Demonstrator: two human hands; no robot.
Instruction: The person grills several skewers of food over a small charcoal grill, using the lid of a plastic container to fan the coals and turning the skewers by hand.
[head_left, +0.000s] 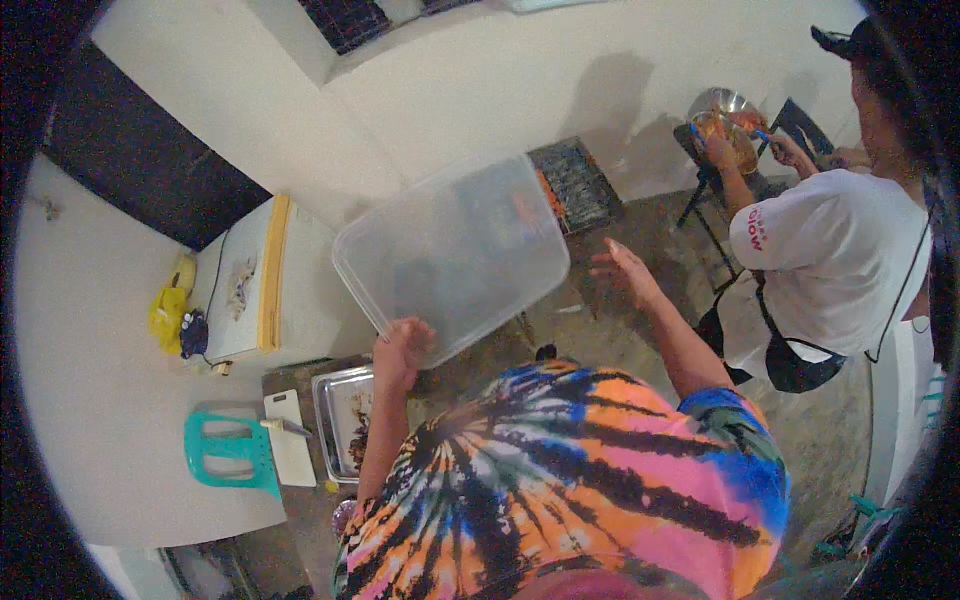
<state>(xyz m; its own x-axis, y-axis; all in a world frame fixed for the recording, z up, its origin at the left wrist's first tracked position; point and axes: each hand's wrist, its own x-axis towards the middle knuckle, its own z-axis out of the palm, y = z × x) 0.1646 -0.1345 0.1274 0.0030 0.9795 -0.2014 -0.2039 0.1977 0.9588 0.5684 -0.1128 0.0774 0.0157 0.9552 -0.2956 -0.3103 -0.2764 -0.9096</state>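
My left hand (401, 349) grips the near-left corner of a large translucent plastic lid or bin (465, 255); which of the two I cannot tell. The piece is held out in front of me, its far side towards the wall. To its right, my right hand (626, 271) hovers in the air, fingers apart and nothing in it. Just past the plastic's right edge shows a dark rectangular grill or tray (577, 180) with orange patches along its left side. The plastic partly covers it, and dim shapes show through.
At right a person in a white shirt (825, 217) works over a metal bowl (724, 105) on a dark stand. To my left are a metal tray (322, 427) with dark pieces, a white cutting board (294, 457) with a knife (285, 426), a green chair (229, 450) and a refrigerator (307, 277).
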